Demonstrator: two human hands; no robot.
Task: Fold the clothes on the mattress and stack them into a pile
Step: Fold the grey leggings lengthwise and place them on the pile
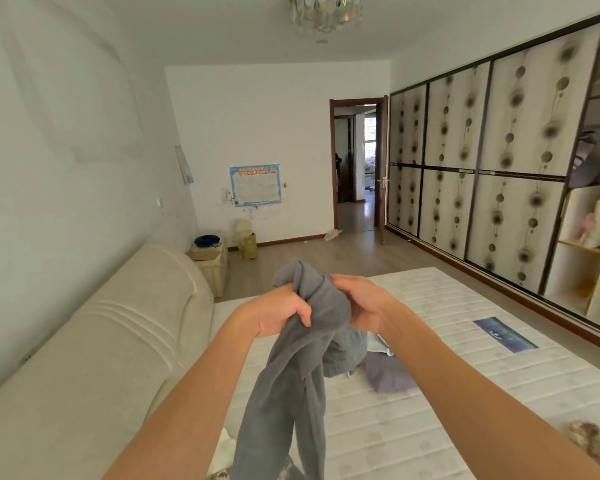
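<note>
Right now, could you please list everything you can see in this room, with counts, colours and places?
garment: one, grey, held up over the mattress
mattress: one, white quilted, below the hands
clothes: small heap, grey, purple and pale, on the mattress under the hands
headboard: one, cream, left of the mattress
wardrobe: one, beige patterned doors, right wall
poster: one, blue-edged, far wall
doorway: one, brown frame, far wall
left hand: grips the garment
right hand: grips the garment
</note>
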